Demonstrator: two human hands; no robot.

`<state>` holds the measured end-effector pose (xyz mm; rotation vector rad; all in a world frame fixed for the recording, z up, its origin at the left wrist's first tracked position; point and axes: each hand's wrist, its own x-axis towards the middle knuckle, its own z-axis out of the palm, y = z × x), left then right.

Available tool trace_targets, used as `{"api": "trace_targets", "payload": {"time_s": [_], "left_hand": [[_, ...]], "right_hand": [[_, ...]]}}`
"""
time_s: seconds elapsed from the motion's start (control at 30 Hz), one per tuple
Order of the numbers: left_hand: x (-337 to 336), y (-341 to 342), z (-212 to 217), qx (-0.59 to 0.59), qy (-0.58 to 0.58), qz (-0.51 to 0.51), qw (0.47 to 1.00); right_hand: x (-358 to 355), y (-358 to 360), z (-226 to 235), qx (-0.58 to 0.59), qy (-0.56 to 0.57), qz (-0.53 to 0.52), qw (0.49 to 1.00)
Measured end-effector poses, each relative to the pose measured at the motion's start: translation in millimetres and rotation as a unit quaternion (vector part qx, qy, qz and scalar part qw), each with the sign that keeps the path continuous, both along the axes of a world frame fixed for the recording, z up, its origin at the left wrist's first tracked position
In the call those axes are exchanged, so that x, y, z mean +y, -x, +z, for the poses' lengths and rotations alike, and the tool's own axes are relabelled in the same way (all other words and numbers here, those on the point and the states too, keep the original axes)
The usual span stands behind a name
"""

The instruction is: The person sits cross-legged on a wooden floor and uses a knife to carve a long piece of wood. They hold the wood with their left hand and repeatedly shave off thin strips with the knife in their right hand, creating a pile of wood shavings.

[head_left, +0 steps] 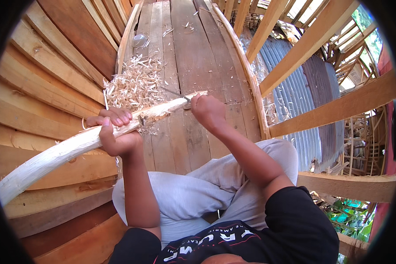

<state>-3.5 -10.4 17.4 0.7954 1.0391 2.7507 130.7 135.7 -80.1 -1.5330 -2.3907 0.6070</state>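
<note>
A long, pale, peeled wooden pole point(57, 155) slants from the lower left up to the middle, where its far end looks rougher and freshly cut. My left hand point(119, 134) is closed around the pole, with the thumb on the near side and the fingers over the far side. Close to the pole's far end, my right hand point(208, 111) is in a fist around a knife; its handle is hidden in the fist. The thin, dark knife blade point(175, 92) sticks out leftward across the pole.
Curled wood shavings point(134, 83) are heaped beyond my left hand on the plank floor point(193, 48). A small clear container point(139, 41) lies further back. Wooden slats point(48, 92) wall the left side. An open railing point(312, 39) runs along the right, above corrugated metal sheets point(290, 92).
</note>
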Motion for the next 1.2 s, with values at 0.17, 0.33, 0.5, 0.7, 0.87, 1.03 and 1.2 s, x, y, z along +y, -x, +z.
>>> {"api": "trace_targets", "payload": {"time_s": [0.17, 0.33, 0.5, 0.7, 0.87, 1.03, 1.2], "left_hand": [[4, -5, 4, -0.004, -0.024, -0.012, 1.0], [1, -1, -1, 0.016, -0.042, -0.027, 0.999], [4, 0, 1, -0.014, -0.038, -0.005, 0.999], [3, -1, 3, -0.074, -0.019, 0.063, 0.995], [6, -11, 4, -0.015, -0.023, 0.067, 0.997], [12, -14, 11, -0.046, -0.021, 0.078, 0.996], [3, -9, 9, -0.042, -0.002, 0.094, 0.995]], "right_hand": [[34, -22, -41, -0.011, 0.024, -0.06, 0.998], [-9, 1, 23, -0.034, 0.085, 0.006, 0.996], [37, -22, -43, 0.015, 0.046, -0.029, 0.998], [3, 2, -2, 0.031, 0.044, -0.025, 0.998], [2, 0, 5, 0.0, 0.043, -0.013, 0.999], [22, -12, -25, 0.045, 0.038, -0.051, 0.997], [-11, 9, 26, -0.031, 0.096, 0.024, 0.995]]}}
